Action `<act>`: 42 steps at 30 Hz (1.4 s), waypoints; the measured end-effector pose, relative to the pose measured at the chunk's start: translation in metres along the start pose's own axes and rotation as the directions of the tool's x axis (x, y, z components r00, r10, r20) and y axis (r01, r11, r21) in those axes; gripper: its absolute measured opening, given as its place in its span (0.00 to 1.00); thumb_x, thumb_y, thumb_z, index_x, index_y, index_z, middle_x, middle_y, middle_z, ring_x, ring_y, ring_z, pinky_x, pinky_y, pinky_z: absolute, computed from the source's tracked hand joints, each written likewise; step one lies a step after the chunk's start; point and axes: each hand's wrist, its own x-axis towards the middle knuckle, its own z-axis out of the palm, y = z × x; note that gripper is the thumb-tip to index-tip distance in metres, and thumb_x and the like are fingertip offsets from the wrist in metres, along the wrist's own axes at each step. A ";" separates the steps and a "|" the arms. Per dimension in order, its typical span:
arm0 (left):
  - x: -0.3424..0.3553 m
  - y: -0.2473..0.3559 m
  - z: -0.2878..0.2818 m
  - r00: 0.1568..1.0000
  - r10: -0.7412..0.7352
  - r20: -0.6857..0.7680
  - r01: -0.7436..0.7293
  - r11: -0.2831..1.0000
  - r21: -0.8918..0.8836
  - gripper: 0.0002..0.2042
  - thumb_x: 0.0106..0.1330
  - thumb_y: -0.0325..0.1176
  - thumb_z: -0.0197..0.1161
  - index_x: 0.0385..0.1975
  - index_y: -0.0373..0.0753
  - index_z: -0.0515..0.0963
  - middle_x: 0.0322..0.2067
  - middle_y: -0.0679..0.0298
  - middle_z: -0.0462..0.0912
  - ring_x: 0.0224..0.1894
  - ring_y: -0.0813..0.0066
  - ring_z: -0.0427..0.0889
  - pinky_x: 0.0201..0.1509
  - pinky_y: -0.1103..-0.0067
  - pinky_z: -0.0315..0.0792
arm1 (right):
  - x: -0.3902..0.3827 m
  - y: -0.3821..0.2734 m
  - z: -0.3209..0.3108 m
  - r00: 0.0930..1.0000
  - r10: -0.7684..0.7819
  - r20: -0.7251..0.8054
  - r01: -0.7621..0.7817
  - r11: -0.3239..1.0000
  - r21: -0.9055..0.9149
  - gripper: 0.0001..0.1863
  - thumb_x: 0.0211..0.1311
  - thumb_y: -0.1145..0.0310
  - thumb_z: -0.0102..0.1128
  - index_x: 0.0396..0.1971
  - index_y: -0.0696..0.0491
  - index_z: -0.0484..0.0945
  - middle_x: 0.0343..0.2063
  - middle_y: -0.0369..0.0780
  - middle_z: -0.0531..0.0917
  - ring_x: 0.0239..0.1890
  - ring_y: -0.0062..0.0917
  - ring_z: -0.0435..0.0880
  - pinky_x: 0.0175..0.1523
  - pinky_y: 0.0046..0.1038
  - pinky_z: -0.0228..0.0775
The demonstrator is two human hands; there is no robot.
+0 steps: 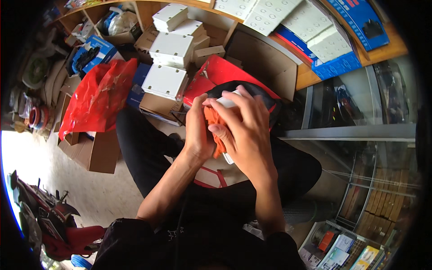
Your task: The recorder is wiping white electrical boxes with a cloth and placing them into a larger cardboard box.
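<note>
Both hands are in the middle of the head view, above my black-clad legs. My left hand (198, 130) is curved around the left side of a white box-like object (228, 158) and a crumpled orange cloth (211, 118). My right hand (245, 130) lies over the right side and top of both, its fingers bent onto them and its thumb on the cloth. The hands hide much of the white object. Just behind them are a black rounded item (225, 86) and a red box (202, 78).
Stacked white boxes (168, 49), a red plastic bag (96, 99) and cardboard (96, 153) stand at upper left. A wooden shelf (306, 76) with boxes curves across the upper right, above a glass cabinet (342, 132). A red-and-black motorbike (76, 236) is at lower left.
</note>
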 end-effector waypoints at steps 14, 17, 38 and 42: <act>-0.025 0.003 0.020 0.886 0.341 -0.314 -0.218 0.904 0.367 0.13 0.75 0.43 0.56 0.36 0.40 0.75 0.31 0.68 0.77 0.33 0.83 0.74 0.33 0.77 0.72 | -0.020 0.028 0.041 0.981 0.163 -0.108 -0.151 0.982 0.115 0.29 0.72 0.71 0.57 0.71 0.60 0.67 0.73 0.51 0.65 0.76 0.54 0.59 0.76 0.59 0.49; -0.025 -0.009 0.021 0.823 0.530 -0.202 -0.372 0.774 0.512 0.13 0.75 0.43 0.57 0.34 0.40 0.76 0.32 0.71 0.77 0.31 0.84 0.70 0.33 0.81 0.68 | -0.028 0.007 0.048 0.971 0.179 -0.159 -0.146 0.969 0.201 0.30 0.68 0.74 0.58 0.70 0.62 0.67 0.70 0.58 0.65 0.75 0.58 0.60 0.74 0.61 0.51; -0.029 -0.035 -0.019 0.942 0.334 0.032 -0.160 0.364 0.917 0.44 0.74 0.61 0.54 0.74 0.31 0.48 0.68 0.38 0.56 0.74 0.47 0.58 0.76 0.62 0.55 | -0.085 0.004 0.038 0.615 0.760 0.212 -0.401 0.070 0.913 0.25 0.73 0.64 0.64 0.64 0.60 0.73 0.48 0.39 0.82 0.48 0.17 0.80 0.58 0.23 0.72; -0.045 -0.025 -0.023 0.992 0.088 0.093 -0.128 0.724 0.678 0.43 0.75 0.62 0.53 0.76 0.34 0.47 0.68 0.45 0.62 0.72 0.56 0.63 0.73 0.65 0.61 | -0.079 -0.001 0.030 0.804 0.528 0.274 -0.358 0.062 0.932 0.33 0.79 0.58 0.55 0.74 0.62 0.60 0.56 0.45 0.79 0.58 0.27 0.79 0.62 0.29 0.71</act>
